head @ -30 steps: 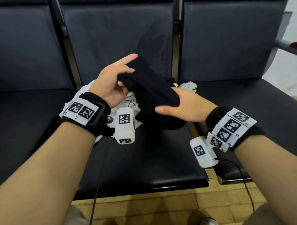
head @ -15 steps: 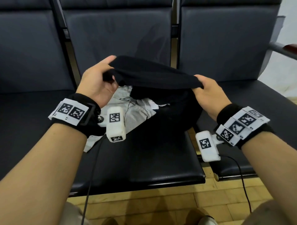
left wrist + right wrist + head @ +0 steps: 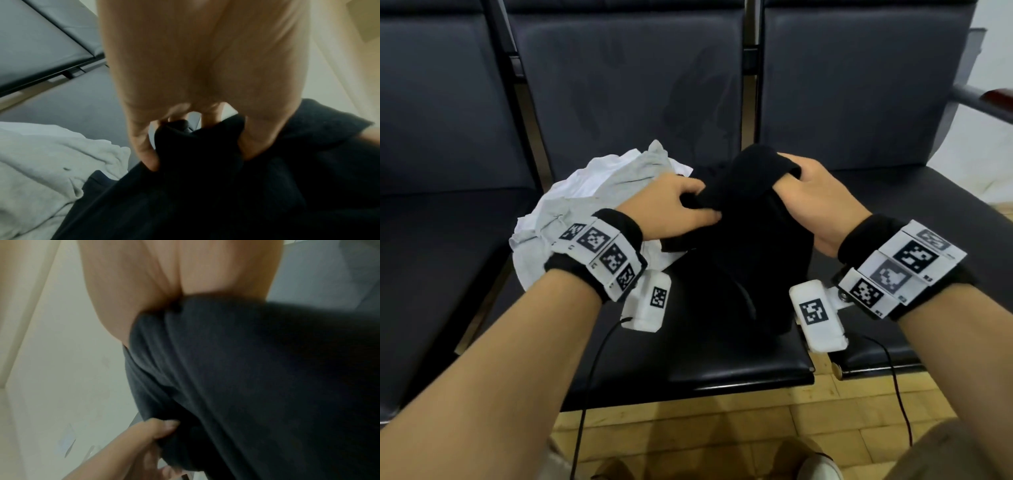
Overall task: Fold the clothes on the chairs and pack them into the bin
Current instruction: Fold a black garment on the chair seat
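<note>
Your left hand point(image 3: 674, 205) grips a bunched fold of the black garment point(image 3: 750, 246), thumb and fingers point(image 3: 146, 152) curled into the cloth. Your right hand point(image 3: 815, 198) holds the same garment at its top edge, at 1 o'clock from the left, fingers tucked under the fabric. The garment hangs down onto the middle chair point(image 3: 722, 359). A crumpled white garment point(image 3: 571, 205) lies on that seat at 9 o'clock, just beside the black one.
</note>
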Demonstrator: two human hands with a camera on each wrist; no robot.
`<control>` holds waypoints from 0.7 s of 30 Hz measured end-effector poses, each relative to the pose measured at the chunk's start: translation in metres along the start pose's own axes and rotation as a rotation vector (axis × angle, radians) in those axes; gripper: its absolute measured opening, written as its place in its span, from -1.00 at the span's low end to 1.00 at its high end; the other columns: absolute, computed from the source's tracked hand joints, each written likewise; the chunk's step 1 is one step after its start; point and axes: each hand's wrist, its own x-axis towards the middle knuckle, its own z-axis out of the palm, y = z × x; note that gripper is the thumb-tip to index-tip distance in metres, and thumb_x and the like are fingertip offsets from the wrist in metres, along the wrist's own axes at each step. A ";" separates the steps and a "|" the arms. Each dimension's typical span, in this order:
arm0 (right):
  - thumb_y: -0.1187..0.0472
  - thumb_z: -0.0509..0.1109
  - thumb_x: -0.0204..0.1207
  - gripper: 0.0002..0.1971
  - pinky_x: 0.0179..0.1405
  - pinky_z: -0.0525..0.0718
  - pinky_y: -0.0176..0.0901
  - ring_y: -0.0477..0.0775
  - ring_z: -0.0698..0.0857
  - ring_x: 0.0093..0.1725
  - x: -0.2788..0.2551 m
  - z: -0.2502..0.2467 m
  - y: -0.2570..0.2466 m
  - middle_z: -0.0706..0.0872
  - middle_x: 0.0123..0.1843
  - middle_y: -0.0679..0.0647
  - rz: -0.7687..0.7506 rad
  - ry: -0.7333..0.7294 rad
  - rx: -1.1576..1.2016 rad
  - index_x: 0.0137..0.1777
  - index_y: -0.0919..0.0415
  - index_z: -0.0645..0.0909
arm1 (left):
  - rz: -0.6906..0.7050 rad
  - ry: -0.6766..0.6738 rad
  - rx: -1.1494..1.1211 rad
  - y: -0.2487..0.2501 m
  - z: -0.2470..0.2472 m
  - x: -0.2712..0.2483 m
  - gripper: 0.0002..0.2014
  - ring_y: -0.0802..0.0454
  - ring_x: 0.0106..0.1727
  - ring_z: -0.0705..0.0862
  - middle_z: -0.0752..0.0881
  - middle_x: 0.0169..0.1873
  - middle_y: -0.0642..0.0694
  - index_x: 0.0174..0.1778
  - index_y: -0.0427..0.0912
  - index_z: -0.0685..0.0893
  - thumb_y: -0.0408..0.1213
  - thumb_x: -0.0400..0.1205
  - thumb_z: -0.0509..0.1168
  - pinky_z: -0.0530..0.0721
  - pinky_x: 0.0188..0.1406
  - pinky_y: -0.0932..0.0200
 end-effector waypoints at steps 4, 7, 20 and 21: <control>-0.15 0.38 0.69 -0.79 0.02 0.67 -0.31 -0.17 0.83 0.01 -0.002 -0.012 0.003 0.86 -0.01 -0.19 0.133 -0.144 -0.111 0.15 -0.15 0.78 | -0.095 0.251 -0.127 0.006 -0.009 -0.001 -0.70 0.02 -0.15 0.68 0.75 -0.13 -0.16 0.01 -0.31 0.73 -0.17 0.78 0.19 0.63 -0.07 0.30; -0.30 0.46 0.55 -0.67 -0.03 0.60 -0.54 -0.29 0.77 0.04 -0.006 -0.015 0.001 0.82 0.06 -0.22 0.198 -0.351 -0.484 0.20 -0.19 0.74 | -0.237 0.307 -0.652 0.007 -0.018 -0.002 -0.66 -0.12 -0.11 0.71 0.75 -0.11 -0.21 0.17 -0.32 0.75 -0.16 0.72 0.18 0.60 -0.07 0.00; 0.17 0.34 0.65 -0.83 0.27 0.68 -0.09 0.12 0.79 0.17 0.001 -0.002 0.020 0.83 0.10 0.14 0.432 -0.204 0.084 0.12 0.21 0.69 | -0.315 0.178 -0.918 0.015 -0.020 -0.007 -0.71 0.36 -0.39 0.78 0.74 -0.14 0.09 -0.02 0.04 0.61 -0.02 0.88 0.04 0.77 -0.34 0.36; 0.18 0.32 0.70 -0.79 0.36 0.69 -0.05 0.11 0.80 0.23 0.002 -0.001 0.023 0.85 0.18 0.13 0.460 -0.174 0.190 0.21 0.22 0.70 | -0.301 0.165 -0.881 0.014 -0.016 -0.006 -0.70 0.37 -0.41 0.77 0.72 -0.12 0.10 -0.03 0.06 0.60 -0.04 0.89 0.01 0.76 -0.33 0.36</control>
